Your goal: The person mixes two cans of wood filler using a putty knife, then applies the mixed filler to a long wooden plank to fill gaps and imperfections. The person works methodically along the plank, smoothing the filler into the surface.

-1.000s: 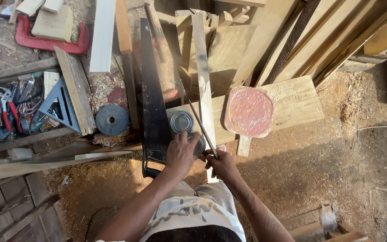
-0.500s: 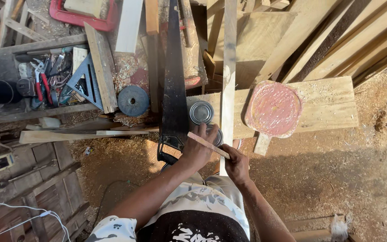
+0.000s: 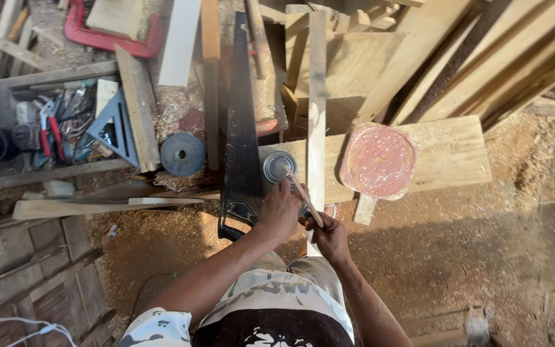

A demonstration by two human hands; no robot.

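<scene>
Hands are meeting at the near edge of a cluttered wooden bench (image 3: 457, 154). The left hand (image 3: 281, 211) is closing its fingers loosely around something low on the bench, just beside the handle of a black handsaw (image 3: 240, 135) lying flat to its left; what it is gripping is hidden under the knuckles, so I cannot tell. The right hand (image 3: 329, 234) is pinching the lower end of a thin wooden stick (image 3: 303, 195), fingers wrapped shut around it, and the stick is slanting up and away from the grip toward a small round metal tin (image 3: 277, 166) just beyond the left hand's fingertips.

Judging from its slimness, the stick is probably light and stiff but easy to snap if levered sideways (a short hold near the lower end, as now, is giving the most control of the tip). The tin looks small and smooth-sided, likely to slide on the sawdust, so a steadying hand at its near rim seems sensible.

Right behind the grip, a long pale wooden slat (image 3: 317, 103) is running away across the bench, and a round pink-stained board (image 3: 378, 160) is lying further to the right. A dark round disc (image 3: 182, 154) is sitting well to the left of the saw.
</scene>
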